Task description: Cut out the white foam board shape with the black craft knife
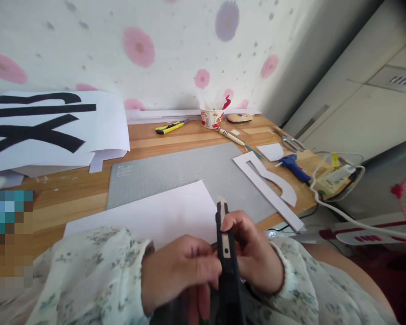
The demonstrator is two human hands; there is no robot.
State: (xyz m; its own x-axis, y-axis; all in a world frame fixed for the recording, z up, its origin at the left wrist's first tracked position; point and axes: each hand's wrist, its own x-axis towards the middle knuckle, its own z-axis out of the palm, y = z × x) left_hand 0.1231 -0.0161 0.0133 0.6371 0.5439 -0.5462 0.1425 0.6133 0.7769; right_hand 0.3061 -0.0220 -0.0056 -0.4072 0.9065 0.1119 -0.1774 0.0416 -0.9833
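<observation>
While both hands (pixel 181 268) (pixel 259 259) touch it, a black tool (pixel 229 284) lies between.

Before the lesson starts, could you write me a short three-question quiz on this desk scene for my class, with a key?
1. Multiple choice: the glue gun is mainly
a) red
b) blue
c) yellow

2. True or false: the yellow knife lies on the wooden table, left of the paper cup in the picture.

3. Short answer: which of the person's hands is nearer the upper end of the black tool?

Key: 1. b; 2. true; 3. the right hand.
</observation>
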